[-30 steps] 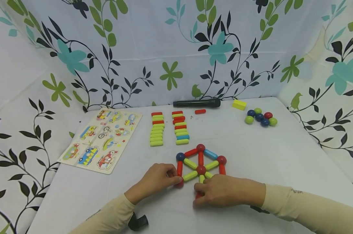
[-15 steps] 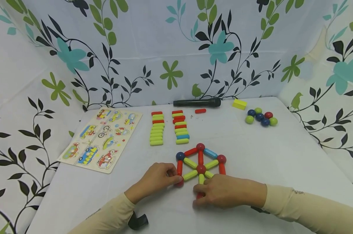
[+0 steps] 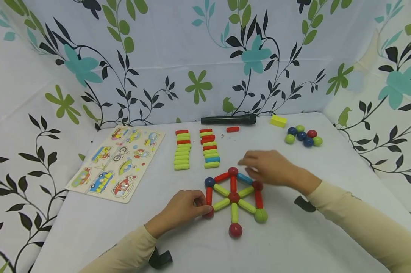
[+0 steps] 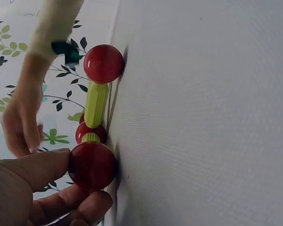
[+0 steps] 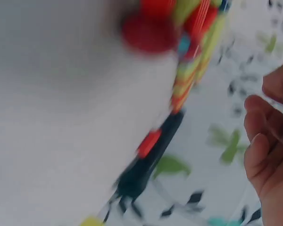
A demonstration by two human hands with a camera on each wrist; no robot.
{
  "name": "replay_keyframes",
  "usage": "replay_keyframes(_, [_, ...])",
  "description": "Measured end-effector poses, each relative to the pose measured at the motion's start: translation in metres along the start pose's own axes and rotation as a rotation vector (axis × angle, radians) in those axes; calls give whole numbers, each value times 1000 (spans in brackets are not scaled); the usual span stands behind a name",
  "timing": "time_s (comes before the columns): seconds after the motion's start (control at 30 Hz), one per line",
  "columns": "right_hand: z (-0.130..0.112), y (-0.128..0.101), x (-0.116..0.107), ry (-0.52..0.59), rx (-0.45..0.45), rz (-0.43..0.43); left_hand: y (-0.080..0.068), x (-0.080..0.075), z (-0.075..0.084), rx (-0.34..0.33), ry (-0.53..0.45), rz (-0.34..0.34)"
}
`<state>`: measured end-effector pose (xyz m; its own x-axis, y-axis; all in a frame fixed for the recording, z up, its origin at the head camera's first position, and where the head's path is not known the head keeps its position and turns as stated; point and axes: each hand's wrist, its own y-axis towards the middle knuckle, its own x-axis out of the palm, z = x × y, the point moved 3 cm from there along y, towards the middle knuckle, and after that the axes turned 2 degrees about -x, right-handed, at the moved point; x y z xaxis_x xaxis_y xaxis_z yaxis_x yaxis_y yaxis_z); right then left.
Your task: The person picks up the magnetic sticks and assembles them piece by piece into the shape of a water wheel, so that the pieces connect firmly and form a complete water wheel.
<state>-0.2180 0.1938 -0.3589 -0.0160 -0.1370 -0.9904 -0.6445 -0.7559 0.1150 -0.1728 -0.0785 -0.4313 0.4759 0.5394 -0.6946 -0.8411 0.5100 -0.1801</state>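
A flat wheel of coloured rods and balls lies on the white table. My left hand pinches the red ball at the wheel's near-left corner. In the left wrist view, thumb and fingers hold that red ball. Beyond it stand a yellow-green rod and another red ball. My right hand, blurred, hovers over the wheel's far-right side with relaxed fingers and holds nothing. A red ball and a green ball sit at the wheel's near edge.
Two rows of spare rods lie behind the wheel. A vehicle puzzle board is at the left. A black microphone, a loose red rod, a yellow block and several balls lie at the back.
My right hand has left the near red ball and moved up and away over the wheel's far right. This uncovers the green ball and two rods. The left hand has stayed.
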Motion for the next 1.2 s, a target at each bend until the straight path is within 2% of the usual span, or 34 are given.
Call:
replay_keyframes(0.1, [51, 21, -3, -56, 226, 29, 1, 0, -1, -1, 10, -1])
replay_keyframes(0.2, [90, 48, 4, -105, 351, -23, 0, 1, -2, -7, 13, -3])
replay_keyframes(0.3, [111, 77, 19, -113, 362, -96, -2, -1, -2, -16, 9, -5])
replay_keyframes(0.43, [123, 106, 38, -85, 343, -179, -2, -2, -1, -9, 1, -2])
replay_keyframes(0.57, [129, 118, 52, -94, 367, -236, -1, -2, 1, 3, -16, -12])
replay_keyframes(0.7, [134, 119, 57, -119, 395, -247, -1, -4, 3, 4, -20, -9])
replay_keyframes(0.83, [132, 105, 56, -65, 400, -247, -2, -3, 5, 8, -21, -2])
replay_keyframes(0.93, [120, 89, 46, 14, 365, -228, -2, -3, 5, 9, -17, -5])
replay_keyframes(1.03, [92, 69, 29, 101, 269, -189, -1, -4, 5, 8, -5, -8])
replay_keyframes(1.13, [49, 44, 8, 177, 142, -176, 0, -4, 4, 11, 1, -10])
replay_keyframes(1.2, [20, 26, -3, 191, 50, -166, 1, -4, 4, 16, 4, -10])
